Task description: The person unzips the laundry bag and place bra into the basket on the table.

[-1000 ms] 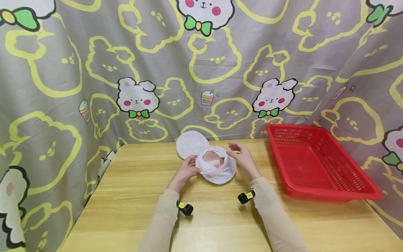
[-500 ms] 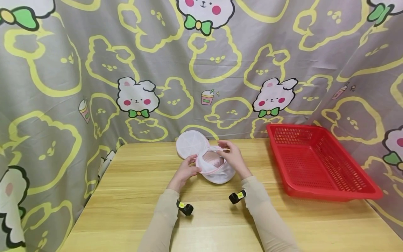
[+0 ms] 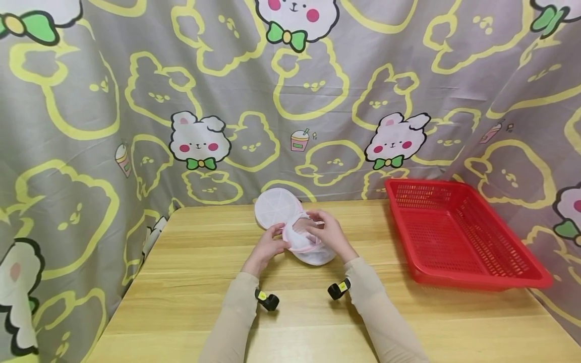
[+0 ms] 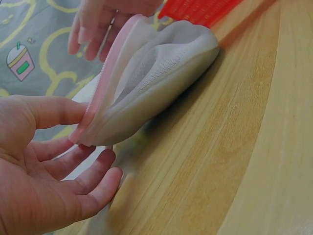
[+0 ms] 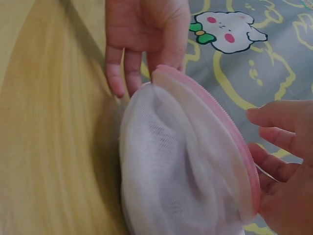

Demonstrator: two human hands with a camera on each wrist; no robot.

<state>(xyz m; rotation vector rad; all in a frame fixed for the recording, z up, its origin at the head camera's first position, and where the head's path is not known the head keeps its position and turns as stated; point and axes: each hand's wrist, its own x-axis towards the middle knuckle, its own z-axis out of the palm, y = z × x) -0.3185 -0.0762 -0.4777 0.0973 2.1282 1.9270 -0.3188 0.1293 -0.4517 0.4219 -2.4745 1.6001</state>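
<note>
A white mesh laundry bag (image 3: pixel 314 257) with a pink zipper edge lies on the wooden table, its mouth unzipped and facing up. Its round flat panel (image 3: pixel 274 207) extends at the back left. With thumb and fingers, my left hand (image 3: pixel 268 248) pinches the pink rim (image 4: pixel 96 100) on the left side. My right hand (image 3: pixel 330 235) is over the mouth from the right, fingers loosely bent and parted. In the right wrist view its upper fingers (image 5: pixel 274 117) are off the fabric, while the lower ones are partly hidden behind the zipper edge (image 5: pixel 239 142).
A red plastic basket (image 3: pixel 472 280) with perforated walls stands at the right of the table (image 3: pixel 190 292). Behind the table hangs a grey curtain (image 3: pixel 254 91) with yellow outlines and white cartoon heads. A small black camera (image 3: pixel 268 300) is strapped to each wrist.
My right hand has moved left and inward, from beside the bag's right edge to over its mouth. The left hand keeps its pinch on the rim, and the basket stays put.
</note>
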